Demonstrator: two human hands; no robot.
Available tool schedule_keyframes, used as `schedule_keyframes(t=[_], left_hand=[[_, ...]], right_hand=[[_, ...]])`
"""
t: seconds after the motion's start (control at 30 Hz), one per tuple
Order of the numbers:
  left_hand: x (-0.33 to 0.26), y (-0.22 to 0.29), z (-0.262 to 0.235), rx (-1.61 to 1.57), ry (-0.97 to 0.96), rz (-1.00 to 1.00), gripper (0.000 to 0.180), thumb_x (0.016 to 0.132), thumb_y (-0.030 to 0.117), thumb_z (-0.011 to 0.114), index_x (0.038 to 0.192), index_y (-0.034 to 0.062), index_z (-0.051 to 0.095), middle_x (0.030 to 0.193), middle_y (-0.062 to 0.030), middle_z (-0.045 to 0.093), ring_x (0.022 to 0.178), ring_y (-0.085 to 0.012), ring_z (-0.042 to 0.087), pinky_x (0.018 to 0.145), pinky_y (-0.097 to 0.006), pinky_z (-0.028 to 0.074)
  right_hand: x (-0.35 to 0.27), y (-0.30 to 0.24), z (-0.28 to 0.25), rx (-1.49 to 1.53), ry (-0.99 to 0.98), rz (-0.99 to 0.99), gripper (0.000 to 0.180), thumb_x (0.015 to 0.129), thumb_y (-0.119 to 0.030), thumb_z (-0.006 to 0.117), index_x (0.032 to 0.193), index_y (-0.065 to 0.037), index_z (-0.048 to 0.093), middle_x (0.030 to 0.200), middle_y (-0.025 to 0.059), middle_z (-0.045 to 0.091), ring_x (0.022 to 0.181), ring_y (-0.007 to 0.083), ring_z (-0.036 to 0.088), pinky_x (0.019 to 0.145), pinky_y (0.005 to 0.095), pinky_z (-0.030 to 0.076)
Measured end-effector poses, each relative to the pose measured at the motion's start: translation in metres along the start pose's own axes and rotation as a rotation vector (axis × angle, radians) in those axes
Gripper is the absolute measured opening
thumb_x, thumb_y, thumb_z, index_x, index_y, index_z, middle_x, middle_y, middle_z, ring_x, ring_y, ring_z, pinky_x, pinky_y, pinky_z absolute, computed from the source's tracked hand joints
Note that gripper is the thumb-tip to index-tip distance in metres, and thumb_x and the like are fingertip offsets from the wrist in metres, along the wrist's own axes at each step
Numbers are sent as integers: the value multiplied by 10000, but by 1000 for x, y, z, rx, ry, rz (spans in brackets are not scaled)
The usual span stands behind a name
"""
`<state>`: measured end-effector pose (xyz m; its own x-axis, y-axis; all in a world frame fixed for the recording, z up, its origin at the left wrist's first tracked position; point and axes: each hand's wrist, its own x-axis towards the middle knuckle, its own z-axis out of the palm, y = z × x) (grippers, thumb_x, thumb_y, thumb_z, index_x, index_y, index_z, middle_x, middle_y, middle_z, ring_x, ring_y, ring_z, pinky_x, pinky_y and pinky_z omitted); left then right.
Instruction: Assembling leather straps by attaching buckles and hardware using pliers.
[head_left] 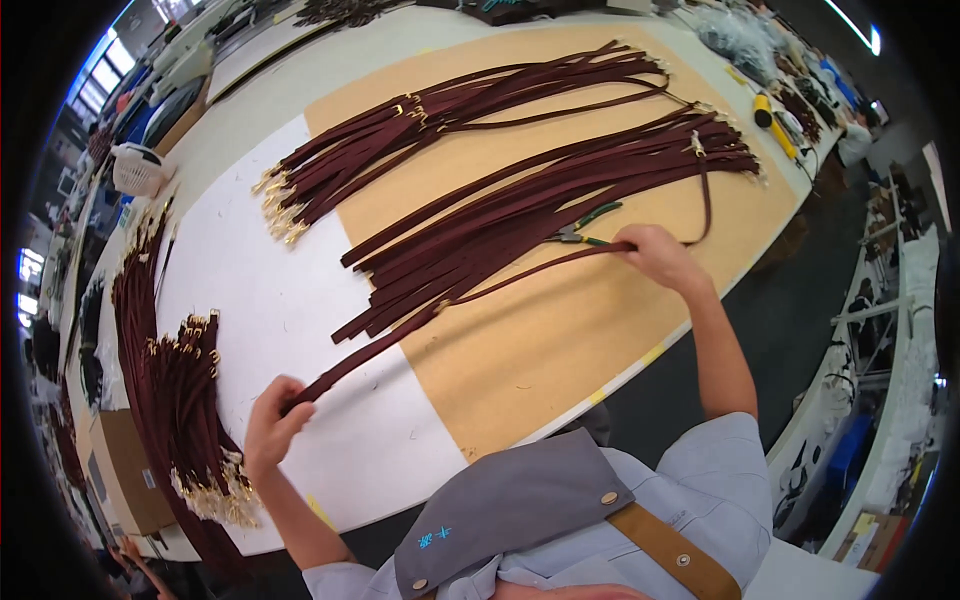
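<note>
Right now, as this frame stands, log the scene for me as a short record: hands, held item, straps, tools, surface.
Left hand: closed on one end of a dark red strap
Right hand: closed on the same strap, farther along
Held item: stretched between the hands, gold fitting partway
Straps: upper bundle and lower bundle ahead; left pile
Tools: green-handled pliers beside the right hand; contact unclear
Surface: table with tan covering and white covering

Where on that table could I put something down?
Try the white sheet between the left strap pile and nearer bundle, or the tan board between the held strap and near table edge. Beyond, the nearer bundle and far bundle crowd it.
</note>
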<state>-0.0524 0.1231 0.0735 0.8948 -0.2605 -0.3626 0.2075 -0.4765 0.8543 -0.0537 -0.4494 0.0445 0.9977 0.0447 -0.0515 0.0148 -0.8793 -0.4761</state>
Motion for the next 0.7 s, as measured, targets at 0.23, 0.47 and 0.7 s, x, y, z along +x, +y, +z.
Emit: schedule_keyframes(t=[0.23,0.47,0.7], left_hand=[[-46,-3,-87,20,322,44,122,817,10,574,934,12,608,722,36,541,634,-30,475,564,-182,355],[33,29,-67,64,195,164,143,854,33,581,978,-21,631,716,11,571,647,-44,491,581,-196,369],[231,89,6,285,240,488,239,865,157,653,994,-44,648,774,-96,666,692,-138,593,658,-280,485]], right_hand=[[-21,105,-127,-623,487,334,164,821,-26,553,947,-65,651,887,158,615,921,337,600,780,461,483],[35,179,-215,-716,529,413,181,841,-34,522,976,-2,638,856,234,654,868,407,630,749,486,479],[156,163,-208,-437,805,126,494,760,2,516,1253,2,540,1151,261,609,1093,407,568,968,444,441]])
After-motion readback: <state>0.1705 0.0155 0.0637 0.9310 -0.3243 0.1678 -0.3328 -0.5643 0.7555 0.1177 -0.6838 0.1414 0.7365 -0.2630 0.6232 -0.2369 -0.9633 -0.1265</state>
